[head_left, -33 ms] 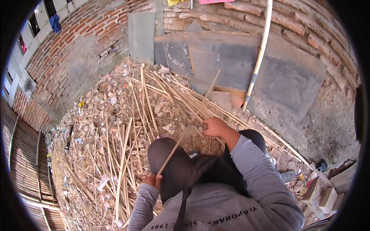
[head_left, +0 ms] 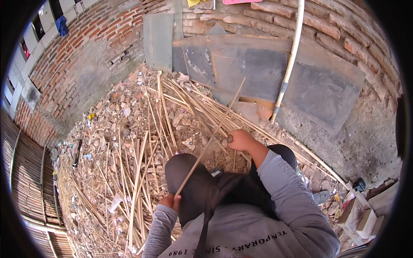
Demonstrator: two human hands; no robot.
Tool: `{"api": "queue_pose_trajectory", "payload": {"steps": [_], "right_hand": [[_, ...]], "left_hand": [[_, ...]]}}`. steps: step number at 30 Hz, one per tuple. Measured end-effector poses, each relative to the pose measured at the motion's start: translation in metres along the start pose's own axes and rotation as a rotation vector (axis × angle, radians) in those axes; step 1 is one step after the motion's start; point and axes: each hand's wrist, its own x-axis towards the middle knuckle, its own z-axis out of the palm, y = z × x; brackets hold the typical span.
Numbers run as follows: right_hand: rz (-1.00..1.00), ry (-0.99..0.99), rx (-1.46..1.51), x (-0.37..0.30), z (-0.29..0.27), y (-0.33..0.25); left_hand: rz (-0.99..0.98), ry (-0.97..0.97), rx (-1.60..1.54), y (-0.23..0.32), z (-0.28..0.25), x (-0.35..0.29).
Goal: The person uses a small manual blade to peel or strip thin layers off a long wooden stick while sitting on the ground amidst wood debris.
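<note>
A long thin bamboo strip [head_left: 200, 158] slants from low left to far right across my bent left knee. My left hand [head_left: 171, 201] pinches its near end beside that knee; the far tip stands free over the pile. My right hand [head_left: 241, 141] is closed round the grip of a knife [head_left: 229, 138], next to the middle of the strip. The blade hardly shows now, so I cannot tell whether it touches the bamboo.
Split bamboo strips [head_left: 137, 185] lie on rubble and litter to the left, with a longer bundle [head_left: 193, 101] ahead. Grey sheets [head_left: 254, 64] lean on the brick wall behind a pale pole [head_left: 290, 64]. Wooden blocks [head_left: 365, 223] sit at lower right.
The knife blade, which pointed left across the strip, hardly shows now. My right hand has shifted very slightly; my left hand and the strip hold their place.
</note>
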Motion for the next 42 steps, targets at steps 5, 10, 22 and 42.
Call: {"api": "queue_pose_trajectory", "payload": {"steps": [5, 10, 22, 42], "right_hand": [[-0.025, -0.079, -0.024, -0.011, -0.001, -0.026], [-0.122, -0.191, -0.080, -0.014, -0.004, -0.033], [-0.045, -0.141, 0.010, -0.010, 0.014, -0.013], [-0.093, -0.133, 0.105, -0.006, 0.017, -0.004]], "left_hand": [[0.010, 0.046, -0.001, -0.007, 0.005, -0.001], [0.028, 0.025, -0.002, -0.012, 0.007, 0.001], [-0.007, 0.010, -0.010, -0.008, 0.005, 0.004], [-0.002, 0.018, -0.023, -0.008, 0.005, 0.001]]}}
